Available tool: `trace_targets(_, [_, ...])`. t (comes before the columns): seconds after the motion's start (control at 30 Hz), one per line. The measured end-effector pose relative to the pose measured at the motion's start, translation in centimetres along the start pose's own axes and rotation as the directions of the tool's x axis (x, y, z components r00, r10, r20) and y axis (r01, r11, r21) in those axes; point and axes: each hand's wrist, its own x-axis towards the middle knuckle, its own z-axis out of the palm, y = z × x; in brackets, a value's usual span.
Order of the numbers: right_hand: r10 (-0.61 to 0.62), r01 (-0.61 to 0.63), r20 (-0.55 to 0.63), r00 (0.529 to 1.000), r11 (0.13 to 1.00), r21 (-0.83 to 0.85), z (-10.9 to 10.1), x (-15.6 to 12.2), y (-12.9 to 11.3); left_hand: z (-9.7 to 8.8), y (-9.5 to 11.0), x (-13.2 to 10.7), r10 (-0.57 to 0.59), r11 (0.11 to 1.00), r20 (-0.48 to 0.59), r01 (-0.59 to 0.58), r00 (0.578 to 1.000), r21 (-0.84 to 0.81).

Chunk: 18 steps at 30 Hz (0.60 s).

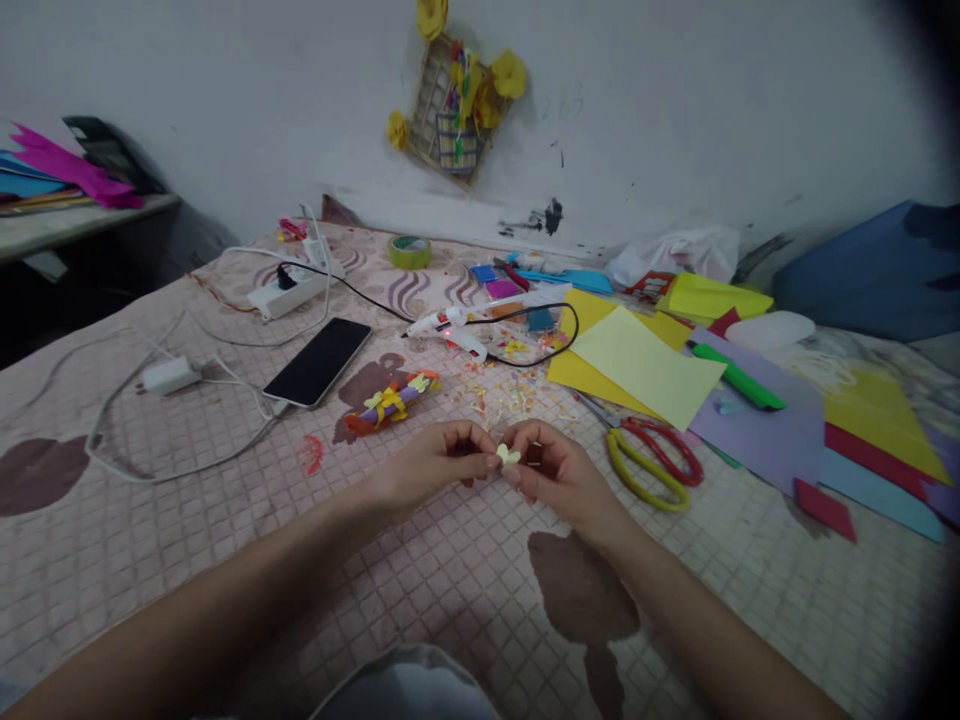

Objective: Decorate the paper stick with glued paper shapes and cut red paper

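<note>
A small pale-yellow paper flower [508, 455] is pinched between the fingertips of both hands, low over the patterned cloth. My left hand [450, 455] closes on it from the left, thumb against forefinger. From the right my right hand [551, 468] holds its other side; the lower part of the flower is hidden by the fingers. Just beyond my left hand lies a purple and orange paper roll [394, 402] with yellow paper flowers on it. To the right of my right hand rest scissors [652, 455] with red and yellow-green handles.
A white glue gun [450, 328] with a black cord lies ahead, by scattered paper scraps [517, 395]. Coloured paper sheets [649, 365] and a green cutter [739, 376] are on the right. On the left are a phone [319, 362], a power strip [289, 288] and white cables.
</note>
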Motion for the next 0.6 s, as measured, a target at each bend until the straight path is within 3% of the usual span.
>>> trace_targets(0.2, [0.071, -0.071, -0.12, 0.99, 0.997, 0.001, 0.07, 0.14, 0.11, 0.1, -0.13, 0.1, 0.014, 1.0, -0.056, -0.015, 0.998, -0.019])
trace_targets(0.6, [0.077, -0.081, -0.114, 0.99, 0.996, -0.026, 0.6, 0.37, -0.04, -0.25, 0.25, 0.0, 0.092, 0.994, -0.025, -0.09, 0.995, 0.067])
